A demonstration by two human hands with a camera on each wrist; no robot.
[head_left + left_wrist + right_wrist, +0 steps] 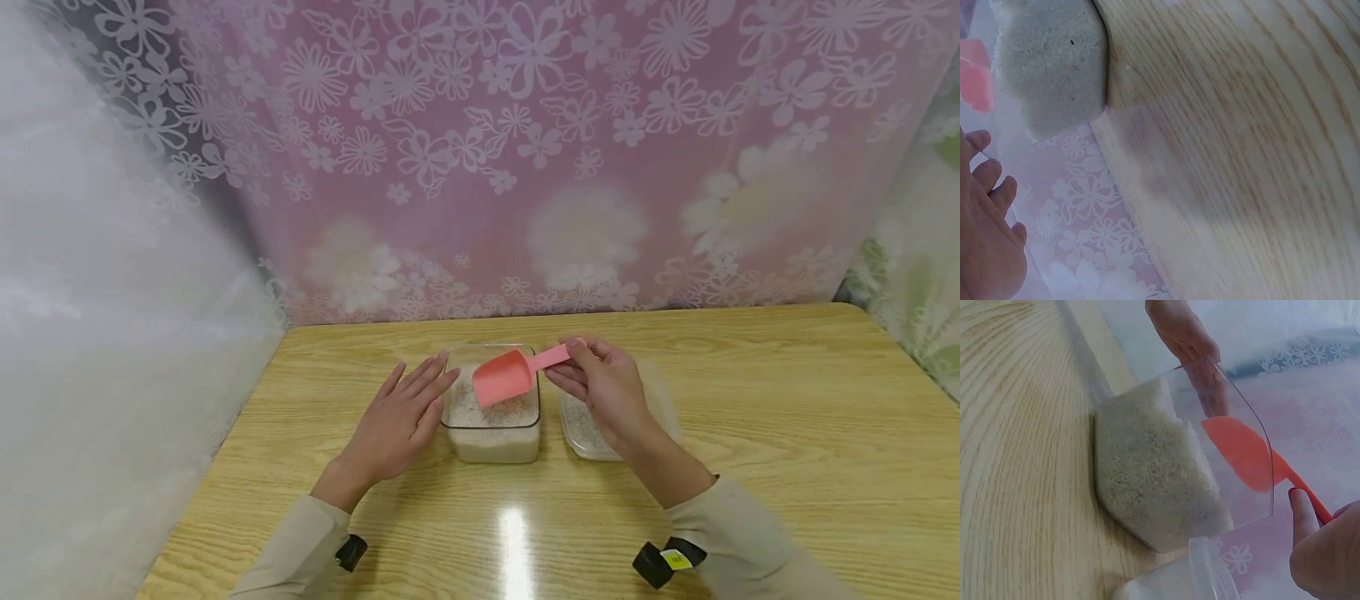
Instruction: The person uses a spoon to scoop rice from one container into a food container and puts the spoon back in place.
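A clear square container holding rice stands on the table. My right hand pinches the handle of a pink scoop, whose bowl hangs over the rice inside the container's opening. No grains show in the bowl. At the container's left side is my left hand, its fingers stretched out and their tips at the rim. In the left wrist view, that hand shows only at the left edge, and the scoop is partly cut off.
Right of the rice container, partly under my right hand, sits a translucent plastic tub; its contents are hard to make out. Behind the wooden table hangs a pink flowered curtain. A whitish sheet hangs on the left.
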